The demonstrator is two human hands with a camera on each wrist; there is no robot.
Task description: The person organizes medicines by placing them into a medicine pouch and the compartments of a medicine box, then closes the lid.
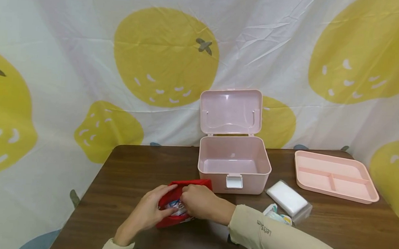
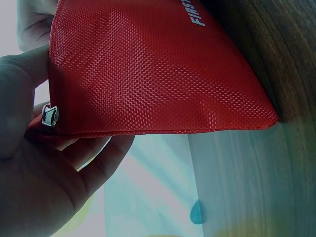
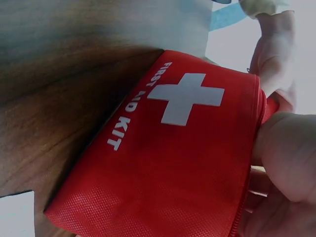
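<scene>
A red first aid pouch stands unzipped on the table, its white cross and lettering plain in the right wrist view. My left hand grips its left side at the opening, thumb on one side and fingers behind, near the metal zipper pull. At the mouth, my right hand reaches in with bent fingers; the pouch hides the fingertips, so whether they pinch anything is unclear. Clear-wrapped contents with some blue show between the hands inside the pouch.
Behind the pouch stands a pink box with its lid raised. To the right lie a pink divided tray and a white block in clear wrap. White-and-green packets lie partly under my right sleeve.
</scene>
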